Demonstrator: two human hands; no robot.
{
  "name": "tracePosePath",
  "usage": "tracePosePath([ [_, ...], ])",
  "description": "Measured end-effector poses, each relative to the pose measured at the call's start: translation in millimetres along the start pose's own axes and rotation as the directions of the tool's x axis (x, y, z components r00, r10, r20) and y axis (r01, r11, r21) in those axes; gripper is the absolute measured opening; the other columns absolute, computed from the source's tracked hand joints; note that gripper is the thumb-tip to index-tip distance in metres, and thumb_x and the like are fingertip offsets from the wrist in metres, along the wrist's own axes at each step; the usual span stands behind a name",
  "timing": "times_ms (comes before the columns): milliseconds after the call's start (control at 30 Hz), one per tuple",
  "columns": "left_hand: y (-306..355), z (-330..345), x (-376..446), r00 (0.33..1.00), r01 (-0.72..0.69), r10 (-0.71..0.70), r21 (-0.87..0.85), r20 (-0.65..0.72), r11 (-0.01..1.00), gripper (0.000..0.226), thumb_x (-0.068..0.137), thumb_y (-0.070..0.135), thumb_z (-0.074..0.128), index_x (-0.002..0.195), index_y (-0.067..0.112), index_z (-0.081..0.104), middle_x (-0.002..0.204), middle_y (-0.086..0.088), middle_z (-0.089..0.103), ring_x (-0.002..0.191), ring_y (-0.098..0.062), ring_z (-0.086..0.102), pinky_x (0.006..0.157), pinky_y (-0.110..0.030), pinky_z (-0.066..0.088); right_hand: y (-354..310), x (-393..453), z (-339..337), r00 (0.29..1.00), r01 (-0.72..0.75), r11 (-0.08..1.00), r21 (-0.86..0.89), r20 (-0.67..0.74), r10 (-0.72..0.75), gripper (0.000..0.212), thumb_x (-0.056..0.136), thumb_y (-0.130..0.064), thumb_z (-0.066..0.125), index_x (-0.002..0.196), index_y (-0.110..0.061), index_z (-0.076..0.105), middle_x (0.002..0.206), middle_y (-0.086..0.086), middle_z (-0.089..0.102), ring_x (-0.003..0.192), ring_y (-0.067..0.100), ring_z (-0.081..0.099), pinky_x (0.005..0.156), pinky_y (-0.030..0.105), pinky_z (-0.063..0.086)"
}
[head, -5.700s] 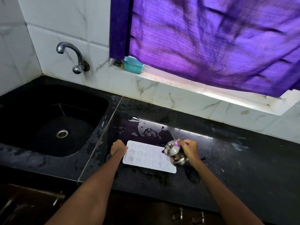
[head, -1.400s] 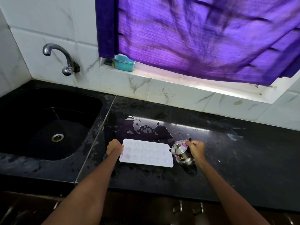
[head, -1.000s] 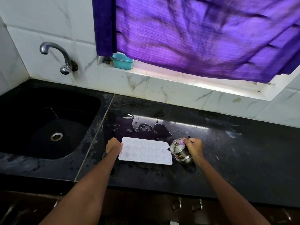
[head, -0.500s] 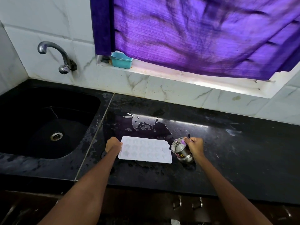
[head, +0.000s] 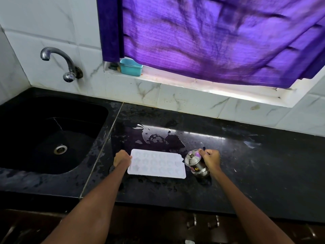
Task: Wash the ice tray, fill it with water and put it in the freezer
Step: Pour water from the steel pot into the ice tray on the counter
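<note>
At the far left is the black sink (head: pixel 44 134), deep and matte, with a metal drain, and above it a curved steel tap (head: pixel 59 62) on the white marbled tiles. The left hand (head: pixel 122 158) is closed on the left short edge of the ice tray (head: pixel 156 163), a flat white plastic rectangle with small shaped cells, lying on the wet, glossy black counter (head: pixel 263 173). Just beside the tray's right end, the right hand (head: pixel 211 158) grips the handle of a small steel jug (head: pixel 197 164), tilted toward the tray. I judge the filling step is in hand; next the jug must be set down and the tray carried level.
</note>
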State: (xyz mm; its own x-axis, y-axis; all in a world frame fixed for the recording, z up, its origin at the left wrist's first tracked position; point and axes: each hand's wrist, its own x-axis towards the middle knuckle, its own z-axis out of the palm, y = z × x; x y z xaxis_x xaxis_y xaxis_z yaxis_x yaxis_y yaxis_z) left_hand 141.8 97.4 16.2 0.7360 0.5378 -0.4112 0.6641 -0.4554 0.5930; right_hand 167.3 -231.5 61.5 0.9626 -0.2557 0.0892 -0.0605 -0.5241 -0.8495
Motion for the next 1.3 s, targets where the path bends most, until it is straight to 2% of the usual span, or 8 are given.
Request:
tracePosePath([
  [300, -0.4, -0.4, -2.7, 1.0, 0.0, 0.0, 0.0, 0.007, 1.0, 0.033, 0.089, 0.017, 0.064, 0.116, -0.001, 0.065, 0.124, -0.022, 0.062, 0.115, -0.038, 0.059, 0.092, -0.041, 0.05, -3.7, -2.9, -1.5, 1.0, 0.003, 1.0, 0.012, -0.008, -0.003, 0.043, 0.081, -0.008, 0.065, 0.043, -0.011, 0.045, 0.046, 0.005, 0.042, 0.046, 0.016, 0.036, 0.049, 0.024, 0.03],
  [433, -0.4, -1.7, -2.7, 1.0, 0.0, 0.0, -0.006, 0.009, 1.0, 0.032, 0.088, 0.017, 0.064, 0.115, -0.002, 0.065, 0.123, -0.022, 0.062, 0.114, -0.038, 0.06, 0.092, -0.041, 0.051, -4.0, -4.6, -3.1, 0.998, -0.056, 0.994, 0.099, -0.028, 0.059, 0.038, 0.081, -0.008, 0.065, 0.046, -0.006, 0.05, 0.047, 0.006, 0.045, 0.048, 0.018, 0.041, 0.051, 0.026, 0.035],
  [567, 0.8, -1.9, -4.3, 1.0, 0.006, -0.006, -0.008, 0.005, 1.0, 0.032, 0.088, 0.017, 0.064, 0.115, -0.001, 0.065, 0.124, -0.022, 0.062, 0.115, -0.037, 0.06, 0.092, -0.04, 0.05, -14.2, -8.7, -8.1, 0.99, -0.121, 0.969, 0.215, -0.05, 0.135, 0.041, 0.081, -0.005, 0.063, 0.044, -0.008, 0.045, 0.032, -0.011, 0.039, 0.032, 0.001, 0.036, 0.036, 0.014, 0.03],
  [667, 1.3, -1.7, -4.8, 1.0, 0.004, -0.004, -0.007, 0.01, 1.0, 0.033, 0.089, 0.017, 0.064, 0.116, -0.001, 0.065, 0.124, -0.022, 0.061, 0.115, -0.038, 0.059, 0.092, -0.041, 0.049, -18.0, -10.8, -12.0, 0.992, -0.109, 0.976, 0.187, -0.044, 0.12, 0.04, 0.081, -0.005, 0.063, 0.045, -0.008, 0.046, 0.039, -0.002, 0.041, 0.035, 0.003, 0.038, 0.035, 0.012, 0.03],
  [733, 1.7, -1.9, -4.9, 1.0, 0.007, -0.007, -0.008, 0.011, 1.0, 0.033, 0.089, 0.016, 0.063, 0.116, -0.002, 0.065, 0.125, -0.023, 0.061, 0.115, -0.038, 0.059, 0.091, -0.042, 0.049, -16.1, -12.5, -12.9, 0.995, -0.096, 0.984, 0.149, -0.027, 0.101, 0.04, 0.082, -0.006, 0.063, 0.045, -0.007, 0.046, 0.045, 0.003, 0.041, 0.042, 0.012, 0.037, 0.038, 0.015, 0.031],
  [967, 2.3, -2.3, -7.4, 1.0, 0.014, -0.014, -0.001, 0.008, 1.0, 0.032, 0.089, 0.015, 0.063, 0.117, -0.002, 0.064, 0.125, -0.022, 0.061, 0.115, -0.038, 0.059, 0.091, -0.041, 0.05, 0.7, -15.2, -9.9, 0.999, -0.032, 0.999, 0.033, 0.021, 0.032, 0.049, 0.079, -0.007, 0.066, 0.038, -0.015, 0.04, 0.041, 0.001, 0.036, 0.043, 0.015, 0.032, 0.049, 0.024, 0.027],
  [1100, 1.5, -2.6, -7.8, 1.0, 0.016, -0.016, -0.005, 0.009, 1.0, 0.033, 0.089, 0.016, 0.063, 0.117, -0.002, 0.064, 0.125, -0.022, 0.061, 0.115, -0.038, 0.059, 0.091, -0.042, 0.05, 0.8, -16.8, -9.7, 0.999, 0.016, 0.997, -0.07, 0.031, -0.013, 0.054, 0.078, -0.008, 0.068, 0.038, -0.018, 0.034, 0.039, -0.003, 0.03, 0.036, 0.004, 0.024, 0.043, 0.022, 0.02],
  [1300, -0.7, -2.4, -8.0, 1.0, 0.001, -0.001, -0.016, 0.007, 1.0, 0.032, 0.088, 0.016, 0.064, 0.114, -0.003, 0.065, 0.122, -0.023, 0.062, 0.114, -0.038, 0.06, 0.09, -0.041, 0.051, -1.1, -17.6, -12.5, 0.998, 0.044, 0.992, -0.12, 0.042, -0.039, 0.056, 0.079, -0.007, 0.068, 0.037, -0.018, 0.033, 0.036, -0.006, 0.031, 0.029, 0.006, 0.029, 0.039, 0.019, 0.02],
])
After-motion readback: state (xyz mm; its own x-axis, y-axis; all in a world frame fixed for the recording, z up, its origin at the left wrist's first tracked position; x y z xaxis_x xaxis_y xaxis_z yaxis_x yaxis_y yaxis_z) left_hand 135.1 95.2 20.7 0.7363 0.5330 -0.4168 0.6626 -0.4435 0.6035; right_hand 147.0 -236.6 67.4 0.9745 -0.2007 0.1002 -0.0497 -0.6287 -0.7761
